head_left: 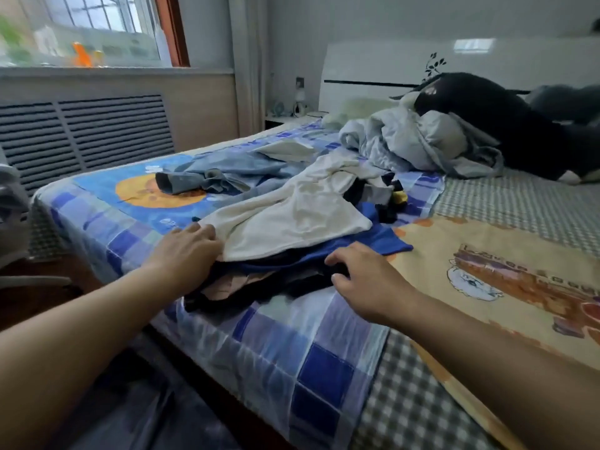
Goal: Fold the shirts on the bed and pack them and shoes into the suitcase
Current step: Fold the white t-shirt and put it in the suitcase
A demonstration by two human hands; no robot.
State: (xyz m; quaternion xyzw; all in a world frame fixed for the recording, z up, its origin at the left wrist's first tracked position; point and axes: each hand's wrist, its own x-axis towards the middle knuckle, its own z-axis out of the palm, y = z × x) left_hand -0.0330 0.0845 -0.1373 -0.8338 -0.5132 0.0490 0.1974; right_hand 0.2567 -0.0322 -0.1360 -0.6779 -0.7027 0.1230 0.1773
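Note:
A heap of clothes lies on the bed (pixel 311 358) near its front edge. On top is a cream shirt (pixel 292 216), under it a blue shirt (pixel 373 243), and at the bottom a black garment (pixel 246 297) with a tan patch. My left hand (pixel 186 251) lies at the cream shirt's left corner, fingers curled at the fabric's edge. My right hand (pixel 367 277) is on the black and blue cloth with its fingers bent onto it. A light blue denim shirt (pixel 227 172) lies crumpled farther back. No suitcase or shoes are in view.
A rumpled grey quilt (pixel 418 141) and a dark plush shape (pixel 506 125) lie by the white headboard (pixel 389 66). A yellow patterned blanket (pixel 487 271) covers the bed's right side. A slatted radiator cover (pixel 84 134) and window stand to the left.

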